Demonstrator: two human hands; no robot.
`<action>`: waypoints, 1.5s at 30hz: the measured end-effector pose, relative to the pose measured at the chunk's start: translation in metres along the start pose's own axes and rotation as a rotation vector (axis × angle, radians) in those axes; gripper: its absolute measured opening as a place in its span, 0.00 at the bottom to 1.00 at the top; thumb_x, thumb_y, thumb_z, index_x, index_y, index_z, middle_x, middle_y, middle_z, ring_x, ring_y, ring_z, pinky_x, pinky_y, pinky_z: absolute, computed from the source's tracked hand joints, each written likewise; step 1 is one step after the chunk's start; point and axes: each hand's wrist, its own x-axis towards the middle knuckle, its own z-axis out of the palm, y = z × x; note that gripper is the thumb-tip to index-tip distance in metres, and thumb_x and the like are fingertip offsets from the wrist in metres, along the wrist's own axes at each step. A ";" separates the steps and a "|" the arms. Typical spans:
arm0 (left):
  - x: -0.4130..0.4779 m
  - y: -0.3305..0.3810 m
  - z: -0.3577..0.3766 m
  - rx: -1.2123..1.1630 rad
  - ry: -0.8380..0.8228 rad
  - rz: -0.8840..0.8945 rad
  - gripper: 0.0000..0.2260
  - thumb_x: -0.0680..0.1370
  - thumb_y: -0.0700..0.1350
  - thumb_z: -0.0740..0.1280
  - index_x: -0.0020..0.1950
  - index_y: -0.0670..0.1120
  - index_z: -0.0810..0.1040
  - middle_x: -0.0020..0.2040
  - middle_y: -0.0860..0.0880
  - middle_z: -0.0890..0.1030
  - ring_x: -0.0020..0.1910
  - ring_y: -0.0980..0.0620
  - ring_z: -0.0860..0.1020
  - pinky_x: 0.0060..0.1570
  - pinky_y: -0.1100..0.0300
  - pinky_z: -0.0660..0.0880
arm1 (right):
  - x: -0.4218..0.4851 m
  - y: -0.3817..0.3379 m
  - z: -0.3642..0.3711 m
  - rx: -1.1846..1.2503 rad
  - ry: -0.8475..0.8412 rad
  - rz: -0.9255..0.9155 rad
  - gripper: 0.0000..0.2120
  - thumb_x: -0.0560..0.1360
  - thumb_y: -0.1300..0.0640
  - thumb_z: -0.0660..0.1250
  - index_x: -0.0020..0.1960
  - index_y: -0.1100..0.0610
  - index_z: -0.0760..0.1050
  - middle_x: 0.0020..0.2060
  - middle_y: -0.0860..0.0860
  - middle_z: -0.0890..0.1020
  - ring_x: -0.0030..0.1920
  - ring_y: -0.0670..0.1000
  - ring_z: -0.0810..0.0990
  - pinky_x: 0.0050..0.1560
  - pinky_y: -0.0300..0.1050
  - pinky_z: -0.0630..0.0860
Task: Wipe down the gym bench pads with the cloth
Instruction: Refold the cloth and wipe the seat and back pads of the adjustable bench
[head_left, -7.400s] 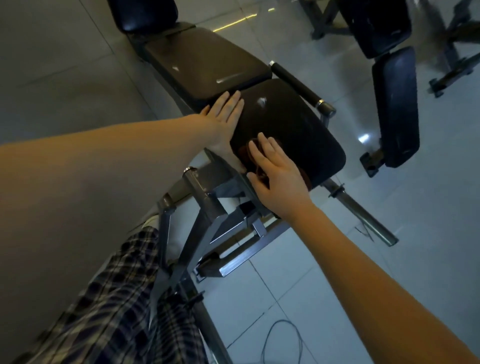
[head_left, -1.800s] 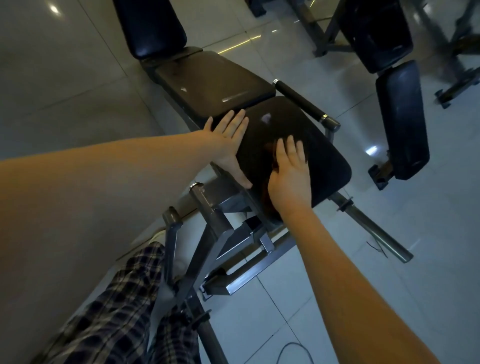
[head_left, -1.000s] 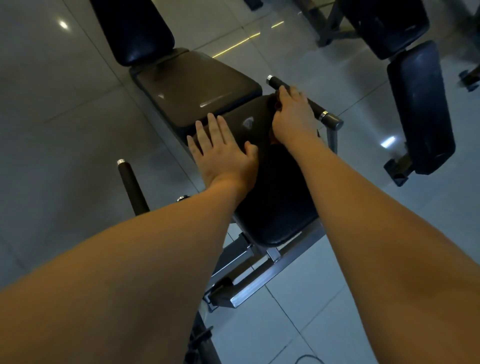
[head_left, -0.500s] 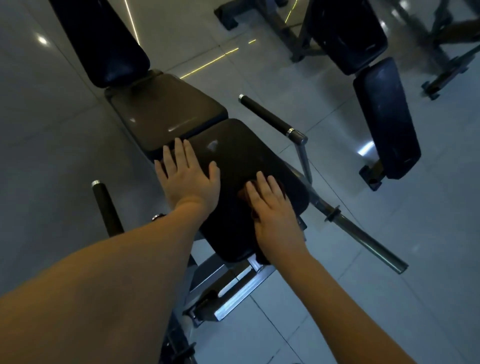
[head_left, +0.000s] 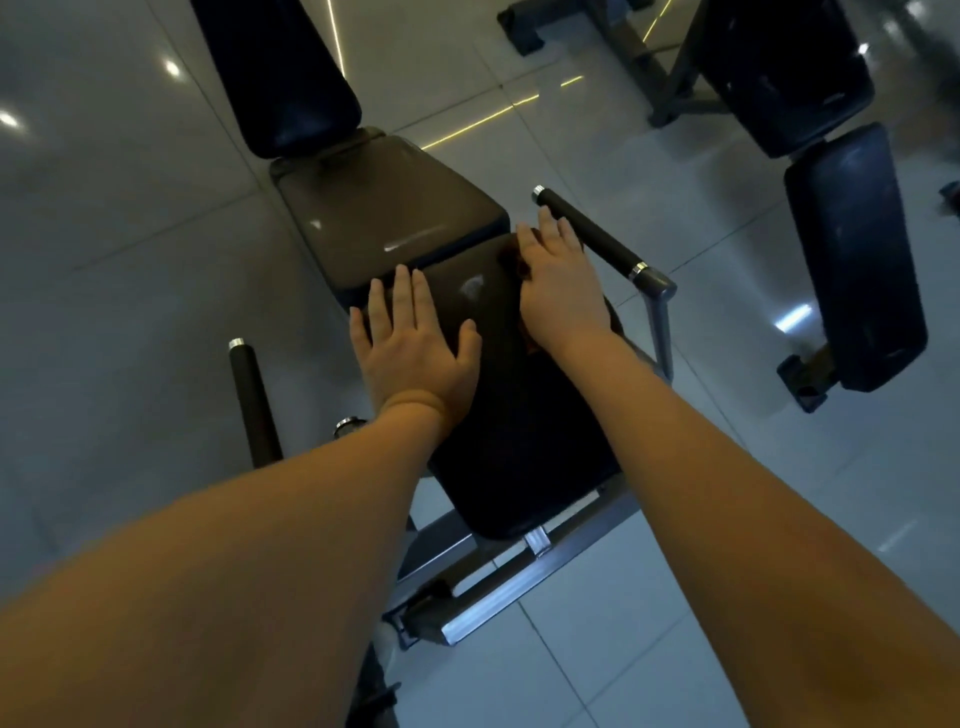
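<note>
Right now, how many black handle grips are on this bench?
2. The left grip lies left of the seat pad; the right grip runs just beyond the right hand. More may be hidden.

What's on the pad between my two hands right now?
Head view: only bare seat pad, with a pale glare spot, lies between the left hand and right hand; the cloth peeks out from under the right one.

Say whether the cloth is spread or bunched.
Cannot tell: the right hand covers the cloth; only brown edges show.

Bare forearms (head_left: 727, 493) — left hand (head_left: 415, 353), right hand (head_left: 563, 291)
</note>
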 end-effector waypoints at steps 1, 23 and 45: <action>0.000 0.000 -0.001 0.005 -0.005 0.000 0.32 0.82 0.61 0.48 0.81 0.46 0.47 0.82 0.49 0.47 0.80 0.47 0.42 0.77 0.47 0.39 | -0.003 0.001 -0.001 0.010 -0.001 -0.004 0.26 0.82 0.62 0.53 0.79 0.55 0.52 0.79 0.54 0.49 0.79 0.56 0.44 0.78 0.56 0.48; 0.001 -0.001 0.001 -0.002 0.036 0.022 0.32 0.82 0.61 0.48 0.81 0.47 0.46 0.82 0.49 0.47 0.80 0.47 0.43 0.77 0.47 0.39 | -0.031 0.003 0.002 -0.042 0.047 0.039 0.26 0.81 0.60 0.54 0.79 0.55 0.54 0.79 0.54 0.50 0.79 0.56 0.45 0.78 0.56 0.49; 0.001 -0.003 0.001 -0.024 0.043 0.034 0.32 0.82 0.62 0.47 0.81 0.46 0.48 0.82 0.48 0.48 0.80 0.45 0.44 0.77 0.45 0.41 | -0.114 0.005 0.009 -0.049 0.140 0.183 0.25 0.82 0.60 0.53 0.78 0.54 0.56 0.79 0.54 0.52 0.79 0.56 0.46 0.77 0.56 0.45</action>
